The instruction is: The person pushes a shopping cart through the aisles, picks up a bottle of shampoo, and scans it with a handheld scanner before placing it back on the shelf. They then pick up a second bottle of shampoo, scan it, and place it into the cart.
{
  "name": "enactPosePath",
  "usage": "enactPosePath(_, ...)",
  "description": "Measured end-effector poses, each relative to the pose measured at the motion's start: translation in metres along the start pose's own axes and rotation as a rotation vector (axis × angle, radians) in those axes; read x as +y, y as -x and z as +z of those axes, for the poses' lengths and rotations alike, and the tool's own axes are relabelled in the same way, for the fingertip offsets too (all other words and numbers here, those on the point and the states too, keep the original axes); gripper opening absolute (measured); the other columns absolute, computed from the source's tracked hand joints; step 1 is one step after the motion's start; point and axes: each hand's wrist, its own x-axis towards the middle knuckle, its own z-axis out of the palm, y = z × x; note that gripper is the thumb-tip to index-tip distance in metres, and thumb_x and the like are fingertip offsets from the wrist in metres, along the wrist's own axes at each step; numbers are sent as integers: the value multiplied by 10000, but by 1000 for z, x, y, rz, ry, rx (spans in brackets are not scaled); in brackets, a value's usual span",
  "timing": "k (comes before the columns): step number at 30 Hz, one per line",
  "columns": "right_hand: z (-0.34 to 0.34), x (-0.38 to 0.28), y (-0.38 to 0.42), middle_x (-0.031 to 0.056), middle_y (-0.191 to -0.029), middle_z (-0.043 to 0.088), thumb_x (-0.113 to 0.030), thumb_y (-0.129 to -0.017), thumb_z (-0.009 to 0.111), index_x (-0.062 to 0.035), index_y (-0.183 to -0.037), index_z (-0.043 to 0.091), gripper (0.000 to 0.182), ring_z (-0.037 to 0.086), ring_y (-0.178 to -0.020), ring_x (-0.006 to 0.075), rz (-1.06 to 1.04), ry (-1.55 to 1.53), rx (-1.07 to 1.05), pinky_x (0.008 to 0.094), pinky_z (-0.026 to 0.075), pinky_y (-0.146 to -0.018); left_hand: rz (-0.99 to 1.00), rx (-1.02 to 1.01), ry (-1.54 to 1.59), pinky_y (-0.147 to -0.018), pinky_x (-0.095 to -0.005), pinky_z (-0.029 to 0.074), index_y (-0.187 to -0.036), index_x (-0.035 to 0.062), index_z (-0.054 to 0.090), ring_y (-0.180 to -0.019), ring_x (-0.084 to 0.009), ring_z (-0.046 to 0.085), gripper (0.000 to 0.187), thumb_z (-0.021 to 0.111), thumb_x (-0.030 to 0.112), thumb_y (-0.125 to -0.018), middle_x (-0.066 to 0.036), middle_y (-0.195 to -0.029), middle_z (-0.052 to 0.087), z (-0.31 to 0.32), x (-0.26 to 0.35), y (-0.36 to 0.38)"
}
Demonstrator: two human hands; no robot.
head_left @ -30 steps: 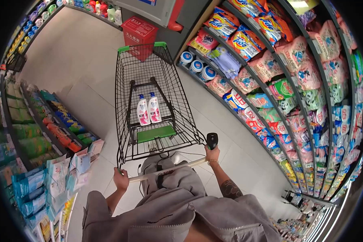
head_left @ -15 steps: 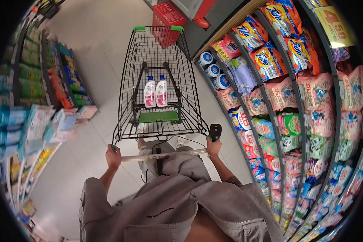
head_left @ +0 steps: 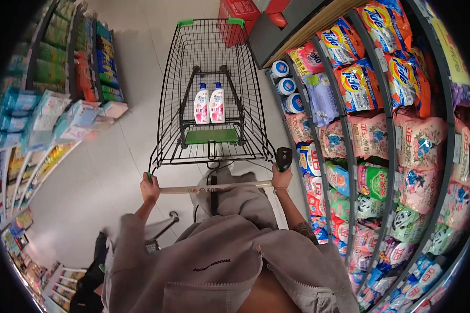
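Observation:
My left hand (head_left: pixel 150 188) is wrapped round the left end of the pale push bar of a shopping cart (head_left: pixel 214 136). At the bar's right end my right hand (head_left: pixel 282 179) is closed as well, wearing a bracelet at the wrist. A black rounded device (head_left: pixel 283 158) sticks up right at my right fingers; its lower part is hidden by them. Inside the wire basket two white pump bottles (head_left: pixel 201 106) with blue tops and pink labels stand side by side, behind a green panel (head_left: pixel 211 136).
Shelves of detergent bags (head_left: pixel 360 86) run close along the right. More packed shelves (head_left: pixel 62 57) line the left side of the tiled floor (head_left: pixel 109 172). A red box (head_left: pixel 236 18) stands beyond the cart. At lower left is a person in dark clothing (head_left: pixel 91 276).
The detergent shelves on the right have slid down and to the right in view. The cart appears slightly higher, and a person in dark clothing now shows at lower left. Both hands keep their grip.

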Motion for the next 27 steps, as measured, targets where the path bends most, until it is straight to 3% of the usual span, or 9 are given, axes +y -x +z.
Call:
enactPosePath(5,-21,27,-33,204,-727,640,-223,-701,705,41,-816,588,312,648,-728,349,-115,-43,-46,403,491,-644,-42,17,51,-542,-486,407,-812,11,415,-609,-409,564,179,439,172,-886,-204,-628,558,20,28,51)
enactPosePath(8,-28,45,-54,202,-722,641,-223,-700,707,42,-815,592,311,650,-727,341,-93,-8,-88,400,490,-646,-160,13,85,-536,-479,411,-817,14,414,-608,-396,570,182,441,179,-889,-197,-641,568,32,48,83)
enactPosePath(10,-38,54,-68,217,-718,633,-234,-692,710,35,-807,588,317,643,-728,355,-156,-34,-148,409,489,-655,-118,88,81,-524,-468,417,-812,17,423,-593,-380,577,188,444,188,-888,-189,-621,570,53,35,109)
enactPosePath(12,-39,72,-86,168,-759,655,-255,-701,712,12,-886,601,343,657,-733,291,-208,91,-120,375,485,-652,-250,95,138,-535,-471,418,-806,16,433,-580,-379,575,192,443,190,-885,-185,-594,565,71,43,137)
enactPosePath(17,-54,81,-132,173,-775,650,-228,-701,703,-4,-902,593,320,651,-744,305,-364,20,-250,369,492,-678,-299,234,16,-599,-493,432,-821,12,465,-592,-394,574,237,453,245,-867,-177,-591,571,122,46,215)
enactPosePath(19,-53,78,-151,193,-776,645,-222,-682,703,11,-893,587,335,640,-756,345,-411,-39,-305,403,493,-673,-397,262,52,-592,-476,437,-827,16,481,-623,-379,589,233,451,243,-870,-167,-621,589,135,74,245)
enactPosePath(20,-57,76,-160,212,-770,638,-225,-663,705,21,-879,583,349,629,-750,378,-454,-9,-319,432,494,-663,-442,275,102,-589,-467,439,-825,16,483,-629,-371,595,233,450,241,-872,-162,-629,595,142,88,260)
enactPosePath(27,-46,37,-208,214,-763,628,-257,-646,705,15,-851,581,363,614,-736,393,-700,155,-420,452,491,-677,-583,411,198,-579,-448,449,-798,-8,459,-591,-347,599,215,450,194,-872,-166,-609,598,211,127,341)
